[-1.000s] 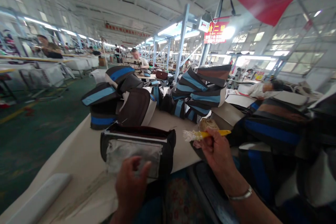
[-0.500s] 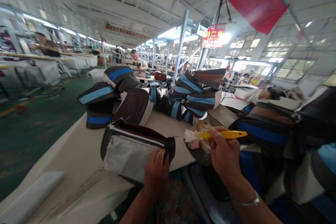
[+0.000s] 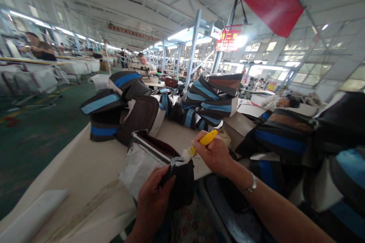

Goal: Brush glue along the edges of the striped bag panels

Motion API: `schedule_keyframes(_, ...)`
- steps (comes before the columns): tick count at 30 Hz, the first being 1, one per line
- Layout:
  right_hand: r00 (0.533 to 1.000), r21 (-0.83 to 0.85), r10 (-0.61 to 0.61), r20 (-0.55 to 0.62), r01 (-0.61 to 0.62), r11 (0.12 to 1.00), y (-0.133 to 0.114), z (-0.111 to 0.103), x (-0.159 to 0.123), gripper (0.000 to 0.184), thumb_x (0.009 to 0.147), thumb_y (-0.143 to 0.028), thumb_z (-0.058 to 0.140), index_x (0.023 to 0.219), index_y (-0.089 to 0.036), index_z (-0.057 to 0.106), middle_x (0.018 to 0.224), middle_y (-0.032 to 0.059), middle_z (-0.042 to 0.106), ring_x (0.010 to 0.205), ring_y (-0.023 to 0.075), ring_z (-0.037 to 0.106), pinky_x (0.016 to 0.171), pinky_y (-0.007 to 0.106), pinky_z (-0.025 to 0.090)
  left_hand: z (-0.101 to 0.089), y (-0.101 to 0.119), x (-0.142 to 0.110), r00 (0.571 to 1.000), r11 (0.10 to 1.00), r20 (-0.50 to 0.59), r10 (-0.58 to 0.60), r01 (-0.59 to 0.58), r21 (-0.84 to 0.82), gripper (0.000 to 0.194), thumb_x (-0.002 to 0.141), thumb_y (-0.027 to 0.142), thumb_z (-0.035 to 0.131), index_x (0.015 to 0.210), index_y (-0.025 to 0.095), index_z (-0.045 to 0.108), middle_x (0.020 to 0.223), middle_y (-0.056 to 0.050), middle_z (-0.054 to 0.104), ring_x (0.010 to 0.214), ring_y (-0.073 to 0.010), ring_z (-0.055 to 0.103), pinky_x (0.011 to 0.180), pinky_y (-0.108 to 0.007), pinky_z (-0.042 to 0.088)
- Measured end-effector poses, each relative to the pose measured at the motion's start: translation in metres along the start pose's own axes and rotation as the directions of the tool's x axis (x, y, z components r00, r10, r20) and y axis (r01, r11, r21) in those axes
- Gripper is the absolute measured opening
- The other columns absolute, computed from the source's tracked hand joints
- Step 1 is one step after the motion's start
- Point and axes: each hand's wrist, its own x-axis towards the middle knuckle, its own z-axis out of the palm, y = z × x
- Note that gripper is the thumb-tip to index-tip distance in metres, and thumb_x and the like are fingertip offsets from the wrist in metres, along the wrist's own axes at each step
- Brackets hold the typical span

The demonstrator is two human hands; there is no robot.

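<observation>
Bag (image 3: 148, 159): near table (image 3: 85, 167) edge, left hand (image 3: 152, 201) fingers clamped on its right end, steadying it. Right hand (image 3: 213, 153) pinches yellow brush (image 3: 201, 142), bristles touching rim.

bag (image 3: 148, 159) on table (image 3: 85, 167), stacked bags (image 3: 212, 100) behind, brush (image 3: 199, 145) above bag

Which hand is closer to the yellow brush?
The right hand. It holds the yellow brush by its handle. The left hand is lower, gripping the end of the dark bag, apart from the brush.
</observation>
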Motion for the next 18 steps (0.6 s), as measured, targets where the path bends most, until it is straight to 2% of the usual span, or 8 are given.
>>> schedule_keyframes(2, 0.999, -0.017, 0.009, -0.049, -0.010, 1.000, -0.004, -0.007, 0.001, 0.019, 0.091, -0.033, 0.056, 0.076, -0.021, 0.058, 0.059, -0.0036, 0.052, 0.056, 0.0106, 0.048, 0.057, 0.024, 0.037, -0.004, -0.001, 0.002, 1.000, 1.000, -0.004, 0.011, -0.011, 0.000, 0.025, 0.087, 0.038, 0.061, 0.105, 0.022, 0.069, 0.097, -0.002, 0.068, 0.089, -0.0176, 0.064, 0.080, -0.028, 0.053)
schedule_keyframes(4, 0.999, 0.054, -0.011, -0.041, 0.013, 0.998, -0.008, -0.009, -0.001, 0.018, 0.092, -0.034, 0.055, 0.080, -0.022, 0.059, 0.063, -0.0031, 0.055, 0.059, 0.0114, 0.051, 0.061, 0.025, 0.042, -0.007, -0.001, 0.004, 1.000, 1.000, -0.012, 0.022, -0.022, -0.002, 0.025, 0.087, 0.038, 0.061, 0.105, 0.023, 0.068, 0.096, -0.001, 0.067, 0.089, -0.0170, 0.064, 0.079, -0.027, 0.053)
schedule_keyframes(6, 0.989, 0.069, -0.132, 0.059, 0.128, 0.989, -0.009, -0.008, -0.002, 0.014, 0.091, -0.031, 0.055, 0.081, -0.022, 0.059, 0.069, -0.0021, 0.058, 0.065, 0.0122, 0.054, 0.071, 0.027, 0.046, -0.009, 0.000, 0.006, 1.000, 1.000, -0.012, 0.025, -0.025, 0.010, 0.025, 0.087, 0.038, 0.061, 0.107, 0.024, 0.068, 0.097, -0.001, 0.068, 0.089, -0.0168, 0.065, 0.079, -0.027, 0.053)
schedule_keyframes(8, 0.956, 0.015, -0.249, 0.153, 0.249, 0.968, -0.007, -0.008, -0.003, 0.012, 0.090, -0.027, 0.056, 0.079, -0.022, 0.059, 0.071, -0.0018, 0.058, 0.069, 0.0129, 0.056, 0.082, 0.030, 0.047, -0.012, 0.001, 0.008, 0.999, 0.999, -0.005, 0.043, -0.043, 0.026, 0.025, 0.088, 0.037, 0.061, 0.107, 0.024, 0.068, 0.099, 0.000, 0.068, 0.090, -0.0163, 0.065, 0.080, -0.026, 0.053)
schedule_keyframes(11, 0.955, -0.086, -0.289, 0.070, 0.295, 0.952, -0.001, -0.014, -0.006, 0.011, 0.089, -0.024, 0.057, 0.079, -0.023, 0.058, 0.071, -0.0013, 0.058, 0.080, 0.0156, 0.059, 0.091, 0.034, 0.047, -0.016, 0.006, 0.011, 0.991, 0.988, -0.012, 0.131, -0.130, 0.078, 0.020, 0.089, 0.034, 0.061, 0.105, 0.025, 0.067, 0.097, 0.001, 0.067, 0.089, -0.0140, 0.065, 0.079, -0.023, 0.053)
schedule_keyframes(13, 0.950, -0.070, -0.312, 0.032, 0.313, 0.947, 0.004, -0.018, -0.010, 0.008, 0.090, -0.024, 0.057, 0.082, -0.023, 0.058, 0.073, -0.0014, 0.060, 0.083, 0.0159, 0.060, 0.095, 0.036, 0.046, -0.017, 0.010, 0.013, 0.975, 0.965, -0.017, 0.223, -0.219, 0.143, 0.018, 0.090, 0.030, 0.060, 0.106, 0.024, 0.065, 0.098, 0.002, 0.067, 0.089, -0.0124, 0.065, 0.080, -0.021, 0.053)
schedule_keyframes(16, 0.950, -0.047, -0.300, 0.090, 0.305, 0.951, 0.010, -0.026, -0.010, 0.010, 0.091, -0.024, 0.056, 0.082, -0.023, 0.058, 0.073, -0.0019, 0.059, 0.076, 0.0146, 0.058, 0.094, 0.037, 0.046, -0.014, 0.015, 0.017, 0.906, 0.861, 0.015, 0.422, -0.406, 0.306, 0.017, 0.093, 0.023, 0.055, 0.108, 0.020, 0.062, 0.096, -0.001, 0.066, 0.087, -0.0127, 0.063, 0.077, -0.021, 0.053)
schedule_keyframes(18, 0.970, -0.061, -0.242, 0.035, 0.244, 0.968, 0.008, -0.034, -0.007, 0.013, 0.091, -0.025, 0.056, 0.078, -0.023, 0.058, 0.072, -0.0011, 0.058, 0.075, 0.0153, 0.058, 0.090, 0.036, 0.046, -0.009, 0.017, 0.020, 0.806, 0.708, 0.102, 0.583, -0.565, 0.425, 0.018, 0.095, 0.019, 0.048, 0.108, 0.016, 0.061, 0.092, -0.004, 0.065, 0.081, -0.0152, 0.061, 0.073, -0.025, 0.053)
